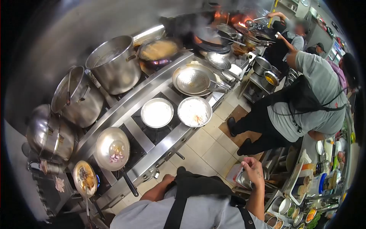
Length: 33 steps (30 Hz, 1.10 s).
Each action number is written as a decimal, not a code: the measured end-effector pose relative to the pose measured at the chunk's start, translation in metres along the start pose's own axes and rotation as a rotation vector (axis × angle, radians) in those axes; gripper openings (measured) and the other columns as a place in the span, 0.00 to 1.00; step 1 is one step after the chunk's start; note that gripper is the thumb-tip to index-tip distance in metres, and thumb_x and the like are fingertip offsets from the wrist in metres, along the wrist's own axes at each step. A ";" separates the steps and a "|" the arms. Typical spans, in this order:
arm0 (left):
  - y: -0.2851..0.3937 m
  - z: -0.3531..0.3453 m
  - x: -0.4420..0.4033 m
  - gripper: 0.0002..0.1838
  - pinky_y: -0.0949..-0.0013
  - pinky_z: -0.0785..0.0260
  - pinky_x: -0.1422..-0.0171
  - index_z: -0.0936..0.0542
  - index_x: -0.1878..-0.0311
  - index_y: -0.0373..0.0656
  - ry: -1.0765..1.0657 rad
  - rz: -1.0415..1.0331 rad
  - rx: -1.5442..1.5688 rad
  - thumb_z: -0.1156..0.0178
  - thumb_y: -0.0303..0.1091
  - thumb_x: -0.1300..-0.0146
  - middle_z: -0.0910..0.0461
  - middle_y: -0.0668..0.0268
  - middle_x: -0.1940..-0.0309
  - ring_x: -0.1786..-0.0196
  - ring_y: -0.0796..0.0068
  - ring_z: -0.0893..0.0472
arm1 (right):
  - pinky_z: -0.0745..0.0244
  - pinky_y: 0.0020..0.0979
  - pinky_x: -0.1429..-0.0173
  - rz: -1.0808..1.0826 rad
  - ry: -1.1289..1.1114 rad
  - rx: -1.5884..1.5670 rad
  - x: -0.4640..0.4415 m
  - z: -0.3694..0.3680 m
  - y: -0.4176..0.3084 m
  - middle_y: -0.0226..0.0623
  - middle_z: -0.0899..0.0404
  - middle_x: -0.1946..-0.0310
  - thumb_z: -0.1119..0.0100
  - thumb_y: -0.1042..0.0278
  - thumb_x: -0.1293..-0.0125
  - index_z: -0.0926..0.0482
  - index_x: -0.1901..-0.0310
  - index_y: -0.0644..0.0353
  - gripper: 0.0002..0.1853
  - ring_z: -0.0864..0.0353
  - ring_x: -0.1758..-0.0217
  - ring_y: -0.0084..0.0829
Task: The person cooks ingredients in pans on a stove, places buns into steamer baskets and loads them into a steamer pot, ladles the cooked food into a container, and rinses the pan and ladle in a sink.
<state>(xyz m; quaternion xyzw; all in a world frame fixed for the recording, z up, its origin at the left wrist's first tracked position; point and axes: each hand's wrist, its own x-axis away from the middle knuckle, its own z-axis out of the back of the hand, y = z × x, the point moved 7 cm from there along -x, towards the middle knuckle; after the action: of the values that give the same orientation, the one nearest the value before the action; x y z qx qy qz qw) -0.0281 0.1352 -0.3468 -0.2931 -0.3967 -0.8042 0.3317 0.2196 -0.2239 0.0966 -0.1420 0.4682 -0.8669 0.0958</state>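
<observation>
My right hand [253,172] is raised at my right side, fingertips pinched together above a metal container [244,178]. Whatever the fingertips hold is too small to make out. My left hand [168,178] hangs low by my black apron, its fingers mostly hidden. Left of it, a frying pan [105,158] with chopped red onion [116,153] rests on the stove, black handle towards me. A smaller pan [80,168] with browned contents sits by a blue flame. Two pale pans, a left one [155,112] and a right one [188,108], stand further along the stove.
Tall stockpots [118,72] line the back of the stove, beside a wok [158,49] of yellowish liquid. Strainers [190,80] lie stacked near the right end. A co-worker [305,91] bends over the right counter; another tends flaming woks. Ingredient tubs [285,206] fill the lower right.
</observation>
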 end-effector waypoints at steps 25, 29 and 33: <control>0.001 -0.072 0.052 0.19 0.53 0.27 0.57 0.15 0.61 0.47 -0.266 0.016 -0.374 0.47 0.49 0.45 0.17 0.57 0.62 0.57 0.55 0.17 | 0.26 0.32 0.52 0.152 -0.332 -0.155 0.116 0.041 0.039 0.43 0.18 0.61 0.42 0.51 0.35 0.23 0.51 0.66 0.24 0.19 0.58 0.33; -0.001 -0.071 0.055 0.20 0.52 0.27 0.57 0.16 0.60 0.47 -0.216 0.229 -0.357 0.47 0.50 0.45 0.17 0.57 0.62 0.58 0.54 0.17 | 0.27 0.32 0.54 0.200 -0.281 -0.231 0.138 0.057 0.055 0.40 0.18 0.63 0.43 0.50 0.35 0.22 0.52 0.64 0.22 0.20 0.60 0.31; 0.028 -0.073 0.054 0.20 0.52 0.27 0.57 0.16 0.60 0.47 -0.218 0.041 -0.458 0.47 0.50 0.45 0.17 0.56 0.62 0.58 0.54 0.17 | 0.26 0.33 0.59 0.356 -0.050 -0.202 0.144 0.118 0.052 0.39 0.19 0.68 0.42 0.57 0.35 0.21 0.58 0.63 0.16 0.22 0.66 0.28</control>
<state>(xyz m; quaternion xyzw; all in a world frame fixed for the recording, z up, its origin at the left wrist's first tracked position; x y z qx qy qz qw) -0.0551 0.0448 -0.3322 -0.4535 -0.2316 -0.8298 0.2283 0.1251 -0.3874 0.1370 -0.0873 0.5681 -0.7810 0.2442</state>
